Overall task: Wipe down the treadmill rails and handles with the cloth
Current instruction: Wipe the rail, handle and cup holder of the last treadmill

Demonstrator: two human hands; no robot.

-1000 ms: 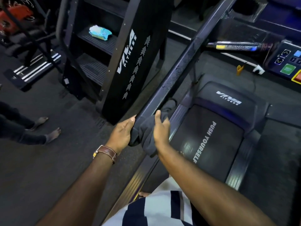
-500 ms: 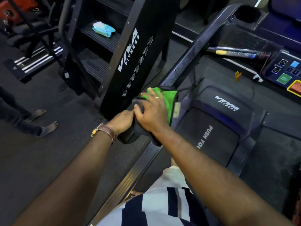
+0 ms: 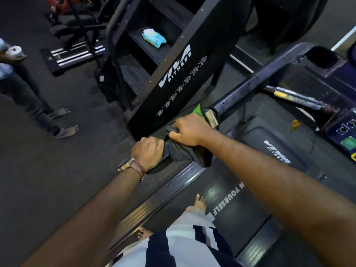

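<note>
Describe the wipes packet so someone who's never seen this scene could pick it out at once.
Start at the black stair-climber machine with white VIVA FITNESS lettering, left of the treadmill rail gripped by the left hand and right hand. On one of its ribbed steps lies the wipes packet. It is the only pale blue-and-white soft pack among dark steps.
</note>
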